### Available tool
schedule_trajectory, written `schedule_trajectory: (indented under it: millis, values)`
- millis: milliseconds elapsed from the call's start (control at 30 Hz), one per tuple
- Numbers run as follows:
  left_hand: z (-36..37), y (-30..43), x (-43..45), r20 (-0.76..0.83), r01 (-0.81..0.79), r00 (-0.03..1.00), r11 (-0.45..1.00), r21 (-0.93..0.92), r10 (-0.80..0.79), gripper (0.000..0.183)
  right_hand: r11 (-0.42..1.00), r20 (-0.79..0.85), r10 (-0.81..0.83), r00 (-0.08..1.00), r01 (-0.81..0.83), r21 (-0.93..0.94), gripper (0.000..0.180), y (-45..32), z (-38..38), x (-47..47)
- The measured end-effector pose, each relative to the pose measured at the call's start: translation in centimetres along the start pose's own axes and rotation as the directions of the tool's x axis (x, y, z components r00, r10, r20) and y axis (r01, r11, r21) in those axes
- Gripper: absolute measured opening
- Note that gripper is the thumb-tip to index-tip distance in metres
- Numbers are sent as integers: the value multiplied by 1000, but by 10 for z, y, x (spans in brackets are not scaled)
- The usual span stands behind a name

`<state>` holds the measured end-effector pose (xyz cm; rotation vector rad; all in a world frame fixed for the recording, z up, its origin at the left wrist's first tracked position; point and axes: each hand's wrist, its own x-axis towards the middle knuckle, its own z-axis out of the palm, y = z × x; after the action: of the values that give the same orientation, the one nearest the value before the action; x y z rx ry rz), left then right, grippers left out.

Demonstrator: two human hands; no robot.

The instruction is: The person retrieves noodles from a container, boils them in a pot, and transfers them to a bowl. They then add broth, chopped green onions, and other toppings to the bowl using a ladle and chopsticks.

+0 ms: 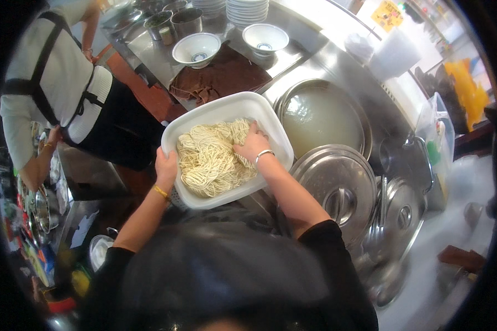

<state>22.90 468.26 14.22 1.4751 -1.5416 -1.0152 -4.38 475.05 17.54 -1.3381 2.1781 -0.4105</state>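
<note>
A white rectangular plastic tub (232, 106) is in front of me, with a large mass of thin pale noodles (209, 159) inside. My left hand (166, 167) grips the tub's left rim, its thumb along the wall. My right hand (254, 145) reaches into the tub's right part, its fingers curled around a bunch of the noodles. To the right of the tub stands a big round steel pot (323, 118) of cloudy liquid. Just beyond the tub a brown cloth (227, 72) lies on the steel counter, near two white bowls, one at its left (196, 47) and one at its right (266, 39).
Steel lids (333, 190) (404, 215) lie right of me, with utensils between them. Stacked white bowls (247, 10) and steel containers (186, 22) stand at the back of the counter. A person in a white top (66, 74) stands close at the left. A white container (393, 53) is at the upper right.
</note>
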Motion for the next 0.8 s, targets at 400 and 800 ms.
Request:
schedule_trajectory:
  millis: [400,800]
  values:
    - [0,8,-5,-10,-2,1000,1000,-5,2,30,741,-15,-77,997,67,668,58,17,-42,12]
    - [-1,14,-6,12,62,998,998,7,-62,31,-146,-140,-198,970,112,983,46,21,-190,-28]
